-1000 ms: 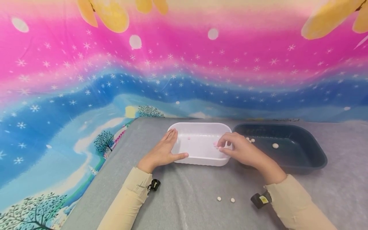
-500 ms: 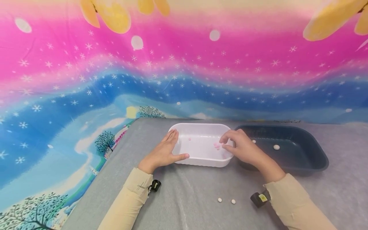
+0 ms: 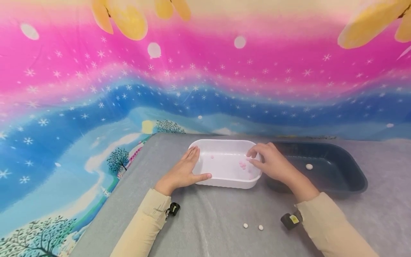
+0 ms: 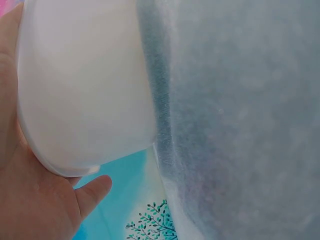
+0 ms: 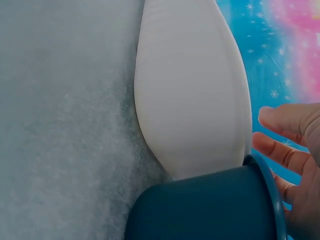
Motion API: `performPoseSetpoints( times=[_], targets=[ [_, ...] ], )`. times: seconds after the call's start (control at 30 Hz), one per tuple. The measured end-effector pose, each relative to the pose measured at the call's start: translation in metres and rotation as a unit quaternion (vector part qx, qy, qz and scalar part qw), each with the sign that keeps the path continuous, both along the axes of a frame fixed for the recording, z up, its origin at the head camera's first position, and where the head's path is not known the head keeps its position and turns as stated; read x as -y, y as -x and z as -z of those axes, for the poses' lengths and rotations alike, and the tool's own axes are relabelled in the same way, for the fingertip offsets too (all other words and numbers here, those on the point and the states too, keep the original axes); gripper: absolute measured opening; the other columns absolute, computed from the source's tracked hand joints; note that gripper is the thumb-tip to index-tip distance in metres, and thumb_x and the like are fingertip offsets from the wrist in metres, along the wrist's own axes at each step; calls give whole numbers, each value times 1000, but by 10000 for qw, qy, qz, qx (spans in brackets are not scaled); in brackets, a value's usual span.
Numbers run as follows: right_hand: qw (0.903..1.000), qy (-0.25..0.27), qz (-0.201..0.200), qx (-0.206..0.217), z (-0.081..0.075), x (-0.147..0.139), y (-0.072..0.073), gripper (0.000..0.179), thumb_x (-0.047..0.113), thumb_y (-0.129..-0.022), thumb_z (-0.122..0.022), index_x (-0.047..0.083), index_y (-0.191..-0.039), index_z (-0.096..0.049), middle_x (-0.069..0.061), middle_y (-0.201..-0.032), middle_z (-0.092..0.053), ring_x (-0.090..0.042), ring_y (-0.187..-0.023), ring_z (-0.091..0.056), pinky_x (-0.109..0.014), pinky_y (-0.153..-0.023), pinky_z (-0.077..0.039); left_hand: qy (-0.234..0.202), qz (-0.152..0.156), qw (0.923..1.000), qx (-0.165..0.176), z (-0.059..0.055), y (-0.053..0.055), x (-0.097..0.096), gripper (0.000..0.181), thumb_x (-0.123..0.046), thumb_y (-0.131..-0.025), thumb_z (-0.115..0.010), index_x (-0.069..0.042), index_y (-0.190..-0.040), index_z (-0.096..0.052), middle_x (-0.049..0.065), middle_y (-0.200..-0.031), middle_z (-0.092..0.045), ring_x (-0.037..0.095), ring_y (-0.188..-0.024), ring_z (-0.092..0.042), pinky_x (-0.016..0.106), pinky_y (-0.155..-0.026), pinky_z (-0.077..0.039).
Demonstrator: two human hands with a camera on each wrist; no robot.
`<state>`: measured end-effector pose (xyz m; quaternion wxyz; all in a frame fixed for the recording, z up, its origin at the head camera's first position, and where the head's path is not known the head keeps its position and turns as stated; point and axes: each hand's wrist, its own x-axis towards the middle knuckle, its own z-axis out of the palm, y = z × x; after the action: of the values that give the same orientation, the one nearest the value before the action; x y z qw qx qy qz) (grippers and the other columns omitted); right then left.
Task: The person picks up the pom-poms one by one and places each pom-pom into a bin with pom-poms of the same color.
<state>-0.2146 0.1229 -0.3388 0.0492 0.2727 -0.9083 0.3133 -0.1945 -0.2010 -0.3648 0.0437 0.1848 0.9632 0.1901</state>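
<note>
A white plastic tub (image 3: 224, 183) stands on the grey cloth, and several small pink balls (image 3: 242, 165) lie together toward its right end. Another pink ball (image 3: 212, 157) is alone in the left part. My left hand (image 3: 182, 171) rests at the tub's left end with fingers straight, its thumb along the near rim. My right hand (image 3: 273, 163) is over the tub's right end, thumb and forefinger bent toward each other with a small gap. In the right wrist view, its loosely bent fingers (image 5: 275, 150) hold nothing visible.
A dark blue-green tub (image 3: 343, 175) adjoins the white one on the right, with a white ball (image 3: 309, 166) inside; my right hand hides its left part. Two white balls (image 3: 253, 226) lie on the grey cloth (image 3: 218, 221) in front. A printed backdrop (image 3: 205, 85) hangs behind.
My right hand has lifted slightly away from the pink cluster toward the right rim, leaving more of the balls uncovered. The left hand stays at the white tub's end.
</note>
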Motion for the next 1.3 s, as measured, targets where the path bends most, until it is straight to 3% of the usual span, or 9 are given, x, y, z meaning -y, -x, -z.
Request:
performPoseSetpoints(
  times=[0.27, 0.53, 0.67, 0.97, 1.2, 1.3],
  targets=[
    [9996, 116, 17, -270, -4, -22, -17, 19, 10, -93, -68, 5, -111, -69, -11, -109, -67, -34, -108, -58, -55, -92, -49, 49, -20, 10000, 21, 1, 1, -1, 109, -68, -88, -58, -2, -158, -6, 12, -168, -4, 21, -156, 0, 41, -127, -13],
    [9989, -68, 202, -416, -10, -48, -40, 42, 19, -95, -67, 5, -134, -60, -19, -142, -54, -42, -121, -59, -63, -95, -48, 45, -19, 10000, 13, 1, 1, -1, 109, -67, -88, -58, -1, -158, -6, 12, -168, -4, 22, -156, 1, 41, -127, -13],
    [9984, -172, 276, -472, -12, -57, -49, 50, 26, -96, -67, 9, -141, -55, -18, -149, -48, -44, -129, -52, -68, -98, -42, 33, -16, 10000, 11, 1, 1, -1, 109, -67, -88, -58, -1, -158, -6, 12, -168, -4, 22, -156, 0, 41, -127, -12],
    [9977, -347, 571, -112, -12, -80, -68, 71, 41, -96, -64, 28, -157, -30, -8, -164, -28, -46, -145, -32, -75, -98, -33, 22, -8, 10000, 36, 0, 1, -1, 108, -67, -89, -58, -2, -158, -6, 12, -168, -3, 22, -156, 1, 41, -127, -12],
    [9982, -139, 530, -238, -4, -98, -76, 74, 32, -97, -65, 27, -159, -26, -4, -167, -20, -29, -156, -9, -74, -114, -9, 39, 7, 10000, 25, -1, 1, -1, 108, -66, -89, -58, -1, -158, -6, 14, -168, -4, 23, -156, 1, 41, -127, -12],
    [9984, -81, 524, -199, -1, -107, -79, 72, 30, -98, -63, 26, -159, -24, -4, -168, -16, -24, -157, -1, -74, -115, -3, 49, 11, 10000, 24, -1, 1, -2, 109, -67, -88, -58, 0, -158, -6, 14, -168, -4, 24, -156, 1, 42, -127, -12]
  ],
)
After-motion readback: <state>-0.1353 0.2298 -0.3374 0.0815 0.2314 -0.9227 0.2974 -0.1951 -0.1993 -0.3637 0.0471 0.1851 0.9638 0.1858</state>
